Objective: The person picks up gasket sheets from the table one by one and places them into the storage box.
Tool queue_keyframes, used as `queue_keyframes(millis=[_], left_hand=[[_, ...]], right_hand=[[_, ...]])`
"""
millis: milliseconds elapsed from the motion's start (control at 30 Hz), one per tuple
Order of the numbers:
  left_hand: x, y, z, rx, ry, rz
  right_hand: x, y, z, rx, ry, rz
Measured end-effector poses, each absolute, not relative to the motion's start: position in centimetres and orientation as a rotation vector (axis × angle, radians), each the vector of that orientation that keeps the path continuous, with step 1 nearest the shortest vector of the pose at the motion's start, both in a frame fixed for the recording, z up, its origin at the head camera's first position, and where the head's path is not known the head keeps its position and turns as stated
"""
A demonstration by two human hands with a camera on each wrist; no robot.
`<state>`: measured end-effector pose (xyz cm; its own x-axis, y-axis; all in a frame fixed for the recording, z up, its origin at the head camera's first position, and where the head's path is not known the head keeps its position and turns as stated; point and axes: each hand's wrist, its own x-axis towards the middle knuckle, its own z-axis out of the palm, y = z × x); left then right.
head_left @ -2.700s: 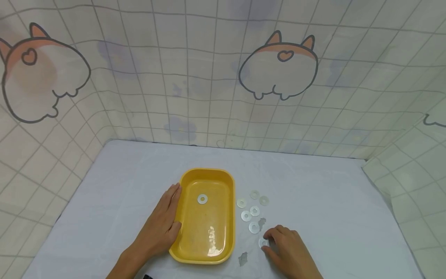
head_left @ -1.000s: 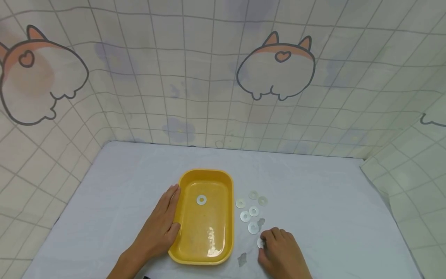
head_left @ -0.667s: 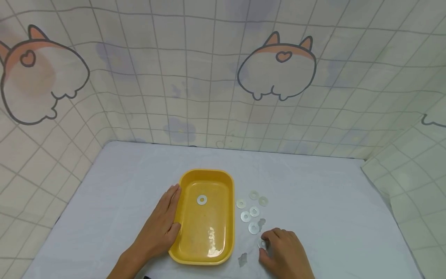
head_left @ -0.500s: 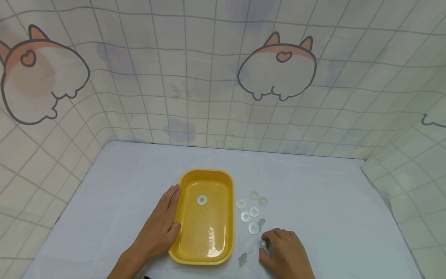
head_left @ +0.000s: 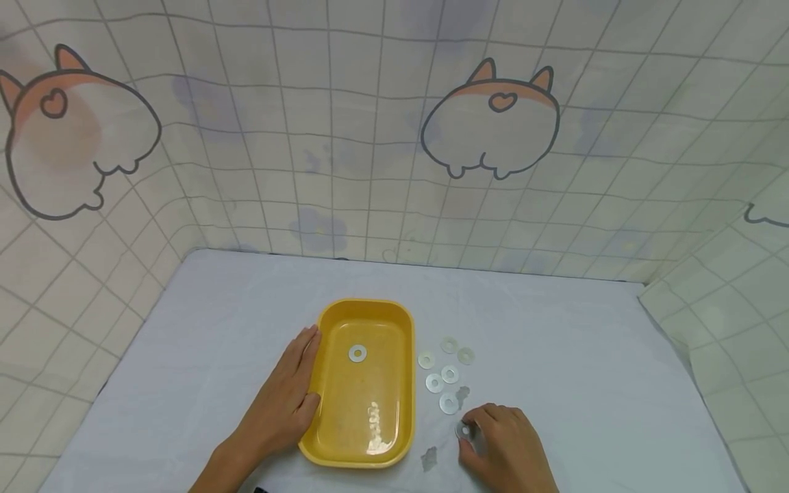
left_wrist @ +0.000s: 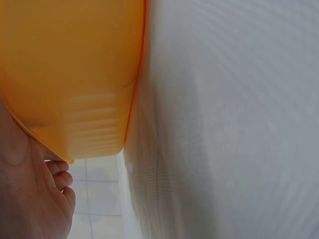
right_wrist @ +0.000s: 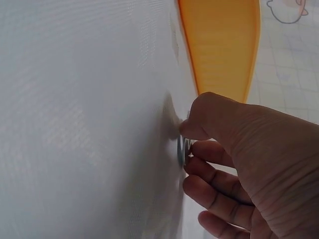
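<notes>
A: Washer (head_left: 459, 430) loc. & handling?
B: At bench (head_left: 585, 370), R of tray (head_left: 409, 383). R hand (head_left: 508, 445): fingers narrow, pinching it. Prob. light, stiff, slick; grip opp. edges. L hand (head_left: 280, 404): fingers straight, against tray.

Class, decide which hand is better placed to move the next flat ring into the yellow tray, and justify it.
Probably the right hand: it pinches a flat ring to the right of the yellow tray. The left hand lies against the tray's opposite side, away from the loose rings.
</notes>
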<state>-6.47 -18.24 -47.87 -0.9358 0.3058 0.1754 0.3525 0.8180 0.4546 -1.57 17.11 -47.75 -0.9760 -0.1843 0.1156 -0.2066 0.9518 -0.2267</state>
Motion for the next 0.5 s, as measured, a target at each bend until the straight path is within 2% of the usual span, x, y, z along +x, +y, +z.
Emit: queue_keyframes(millis=[500], left_hand=[[-6.42,-18.25,-47.84,-0.536,-2.892,-0.753]], right_hand=[[-2.33,17.46,-47.64,0.451,-2.778,0.378]])
